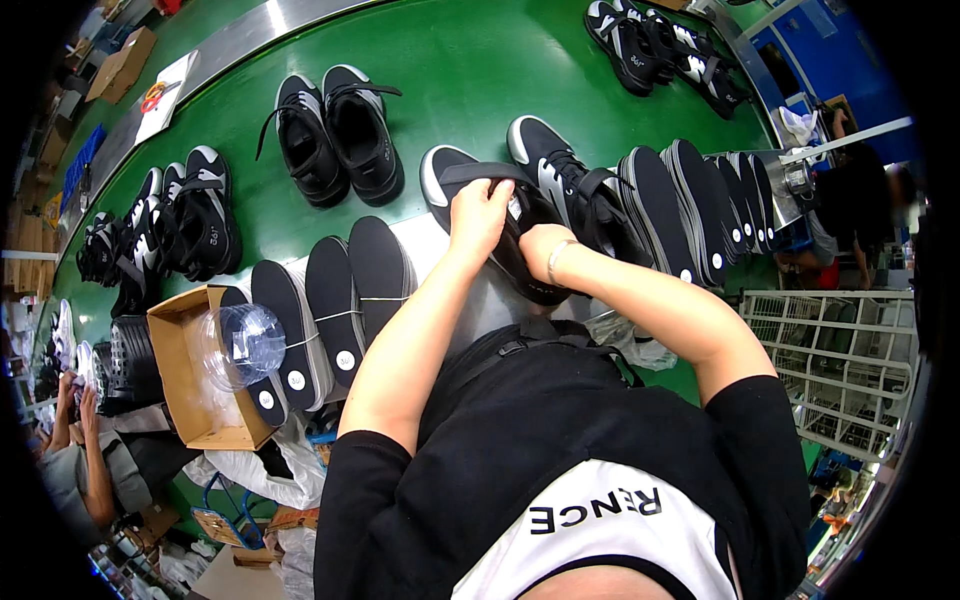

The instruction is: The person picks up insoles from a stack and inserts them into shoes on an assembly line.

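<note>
A black sneaker point(447, 166) with a silver-grey toe lies in front of me at the near edge of the green table. My left hand point(478, 217) pinches the upper by its strap and tongue. Into the shoe's opening reaches my right hand point(546, 248), its fingers hidden inside; a bracelet circles that wrist. Close on the right lies the matching sneaker point(566, 178), untouched, its strap across the top. Stacks of black insoles point(655, 200) with white round stickers stand just beyond it. More insole bundles point(335, 300), some tied with a band, lie left of my left forearm.
A cardboard box point(185, 390) holds a clear plastic tub point(243, 345). Another sneaker pair point(340, 135) stands farther back, with more shoes point(180, 215) at left and others point(665, 50) far right. A white wire rack point(830, 365) is at right. A co-worker's hands point(78, 400) show at far left.
</note>
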### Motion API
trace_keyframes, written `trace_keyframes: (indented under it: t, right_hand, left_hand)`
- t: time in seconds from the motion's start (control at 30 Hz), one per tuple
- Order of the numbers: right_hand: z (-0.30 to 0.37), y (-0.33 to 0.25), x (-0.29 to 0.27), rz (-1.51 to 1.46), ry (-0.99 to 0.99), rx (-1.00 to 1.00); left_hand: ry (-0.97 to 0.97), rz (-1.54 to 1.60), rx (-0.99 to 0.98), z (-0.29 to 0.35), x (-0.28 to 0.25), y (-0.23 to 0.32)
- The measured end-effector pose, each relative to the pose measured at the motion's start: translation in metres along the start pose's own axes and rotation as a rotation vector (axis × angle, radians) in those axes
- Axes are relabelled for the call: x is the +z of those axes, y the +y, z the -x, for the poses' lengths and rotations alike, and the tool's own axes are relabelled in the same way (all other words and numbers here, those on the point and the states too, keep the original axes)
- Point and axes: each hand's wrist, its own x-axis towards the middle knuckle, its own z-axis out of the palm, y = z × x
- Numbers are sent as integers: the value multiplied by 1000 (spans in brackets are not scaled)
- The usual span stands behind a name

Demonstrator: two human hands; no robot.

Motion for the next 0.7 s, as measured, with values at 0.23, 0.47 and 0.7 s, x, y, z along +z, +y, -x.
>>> trace_keyframes:
  t: [0.23,0.47,0.7]
  right_hand:
    - [-23,3,-4,190,-366,-132]
    - [-8,-10,-4,178,-174,81]
    - [10,2,-5,299,-243,-122]
  left_hand:
    - [-42,16,-8,0,-2,0]
    - [-32,44,28,1,-3,2]
    - [-40,42,46,4,0,-3]
